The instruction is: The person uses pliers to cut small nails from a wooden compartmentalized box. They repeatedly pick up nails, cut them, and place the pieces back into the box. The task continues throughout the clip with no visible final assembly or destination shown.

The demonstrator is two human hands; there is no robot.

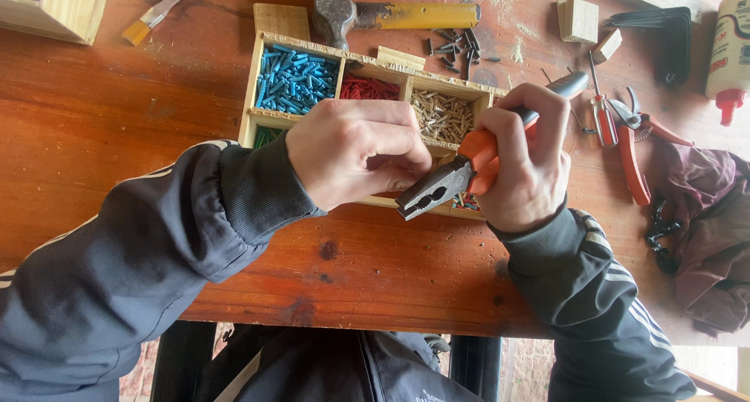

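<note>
My right hand [525, 161] grips orange-and-black handled pliers [459, 175], their steel jaws pointing down and left toward my left hand. My left hand [355, 150] is curled in a loose fist right beside the jaws, fingertips touching or nearly touching them; whatever small thing it may pinch is hidden. Both hands hover over a wooden compartment box [275, 119] holding blue plugs [295, 80], red plugs [369, 88] and pale wooden or metal pins [442, 114].
On the reddish wooden table [117, 105] lie a yellow-handled hammer [391, 15], dark screws [457, 46], small wood blocks [578, 19], a brush [152, 15], red pruning shears [633, 148], a glue bottle [730, 46] and a maroon cloth [707, 222].
</note>
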